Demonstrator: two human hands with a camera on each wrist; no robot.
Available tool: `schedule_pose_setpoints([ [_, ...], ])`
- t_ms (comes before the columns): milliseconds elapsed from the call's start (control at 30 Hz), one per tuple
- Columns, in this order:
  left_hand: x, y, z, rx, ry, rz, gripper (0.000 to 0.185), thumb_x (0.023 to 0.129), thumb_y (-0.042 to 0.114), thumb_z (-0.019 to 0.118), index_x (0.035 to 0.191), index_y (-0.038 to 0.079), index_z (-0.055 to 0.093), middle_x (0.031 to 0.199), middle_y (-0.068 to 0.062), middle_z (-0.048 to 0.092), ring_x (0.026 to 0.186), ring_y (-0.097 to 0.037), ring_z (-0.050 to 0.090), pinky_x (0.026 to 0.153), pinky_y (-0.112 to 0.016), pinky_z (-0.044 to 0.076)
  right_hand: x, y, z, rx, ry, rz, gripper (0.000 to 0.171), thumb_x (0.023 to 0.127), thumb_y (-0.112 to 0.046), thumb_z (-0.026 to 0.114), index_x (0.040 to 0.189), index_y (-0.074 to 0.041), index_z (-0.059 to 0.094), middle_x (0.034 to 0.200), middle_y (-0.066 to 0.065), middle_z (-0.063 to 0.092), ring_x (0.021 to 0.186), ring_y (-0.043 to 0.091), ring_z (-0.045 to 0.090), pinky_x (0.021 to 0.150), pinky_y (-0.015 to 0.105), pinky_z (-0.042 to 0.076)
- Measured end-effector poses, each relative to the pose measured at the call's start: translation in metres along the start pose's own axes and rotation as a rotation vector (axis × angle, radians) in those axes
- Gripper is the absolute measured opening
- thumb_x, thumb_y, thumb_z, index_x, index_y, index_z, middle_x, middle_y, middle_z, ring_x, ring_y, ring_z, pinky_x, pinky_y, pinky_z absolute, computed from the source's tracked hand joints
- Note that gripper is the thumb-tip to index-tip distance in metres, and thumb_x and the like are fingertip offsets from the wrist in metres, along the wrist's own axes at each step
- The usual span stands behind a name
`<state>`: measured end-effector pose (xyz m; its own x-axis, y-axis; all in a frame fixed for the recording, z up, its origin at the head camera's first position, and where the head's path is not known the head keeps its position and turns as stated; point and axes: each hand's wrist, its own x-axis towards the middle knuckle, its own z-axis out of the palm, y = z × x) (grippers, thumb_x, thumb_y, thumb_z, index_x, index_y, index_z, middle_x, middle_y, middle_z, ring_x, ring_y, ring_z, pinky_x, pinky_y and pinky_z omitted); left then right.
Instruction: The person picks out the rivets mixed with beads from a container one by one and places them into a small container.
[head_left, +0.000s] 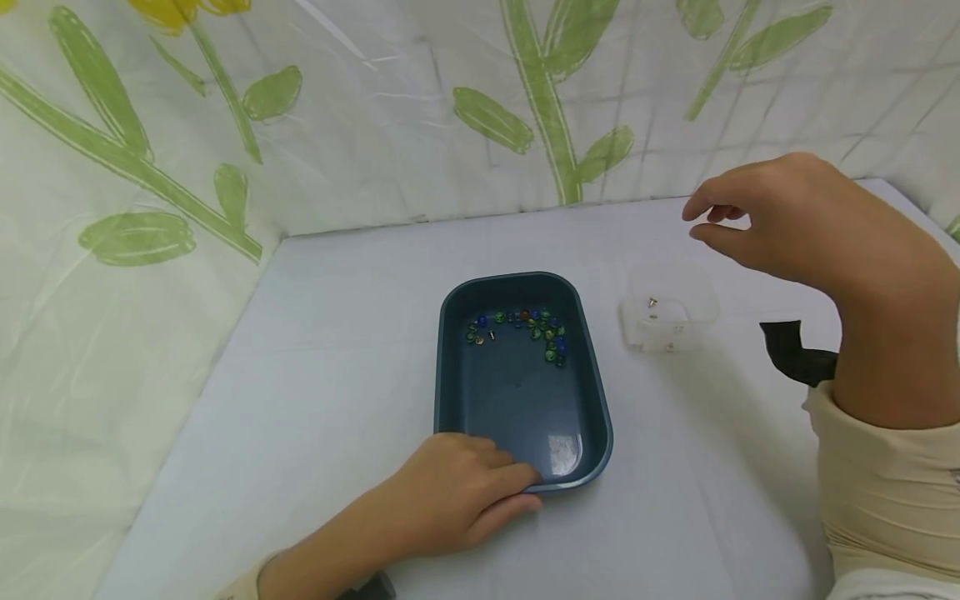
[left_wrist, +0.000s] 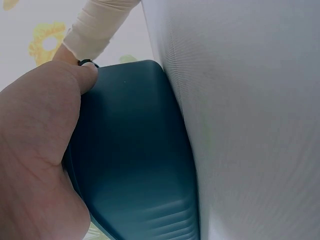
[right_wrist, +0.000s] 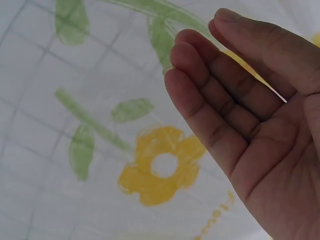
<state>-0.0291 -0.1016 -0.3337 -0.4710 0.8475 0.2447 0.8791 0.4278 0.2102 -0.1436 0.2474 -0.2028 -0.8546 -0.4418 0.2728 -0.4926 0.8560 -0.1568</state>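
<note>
A dark teal tray (head_left: 444, 375) sits mid-table with several coloured glass beads (head_left: 536, 325) and a small brass pin (head_left: 491, 336) at its far end. My left hand (head_left: 525, 490) grips the tray's near left corner, fingers curled over the rim. In the left wrist view the thumb of that left hand (left_wrist: 82, 80) presses on the tray's outer wall (left_wrist: 135, 150). My right hand (head_left: 708, 223) hovers above and behind a clear plastic cup (head_left: 667, 315), which has a few brass pins (head_left: 652, 302) in it. The right hand (right_wrist: 200, 50) is relaxed and holds nothing.
The white table (head_left: 300, 375) is walled by a floral plastic sheet (head_left: 225, 125) at the back and left. A black strap (head_left: 797, 354) shows by my right wrist. A cream sleeve (head_left: 885, 492) covers the right forearm.
</note>
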Motion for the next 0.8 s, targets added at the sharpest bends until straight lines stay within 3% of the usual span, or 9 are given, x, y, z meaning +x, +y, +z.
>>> schedule_pose_setpoints([
  [367,0.000,0.000,0.000,-0.003,0.012,0.010,0.026,0.105,0.038,0.051,0.090,0.022,0.063,0.067,0.015,0.054,0.059,0.000,0.039,0.054,-0.014,0.029,0.001,-0.005,0.002,0.031,-0.003,-0.017,0.020,0.089,-0.009,0.075,0.109,-0.008,0.074,0.103,0.013,0.072,0.089,0.029,0.064,0.076,0.050,0.049],
  [567,0.000,0.000,0.000,0.005,0.019,0.015,0.025,0.105,0.038,0.051,0.089,0.022,0.063,0.066,0.015,0.052,0.059,0.000,0.038,0.054,-0.014,0.028,0.003,-0.012,0.007,0.054,0.006,-0.075,0.020,0.087,-0.007,0.077,0.107,-0.007,0.075,0.103,0.010,0.072,0.085,0.025,0.065,0.076,0.048,0.049],
  [800,-0.001,0.000,0.001,0.015,0.018,0.018,0.026,0.105,0.038,0.051,0.089,0.022,0.063,0.065,0.015,0.050,0.058,0.001,0.037,0.053,-0.014,0.027,0.012,-0.032,0.019,0.083,-0.055,-0.173,0.021,0.088,-0.009,0.077,0.109,-0.007,0.074,0.111,0.009,0.071,0.100,0.028,0.065,0.084,0.048,0.050],
])
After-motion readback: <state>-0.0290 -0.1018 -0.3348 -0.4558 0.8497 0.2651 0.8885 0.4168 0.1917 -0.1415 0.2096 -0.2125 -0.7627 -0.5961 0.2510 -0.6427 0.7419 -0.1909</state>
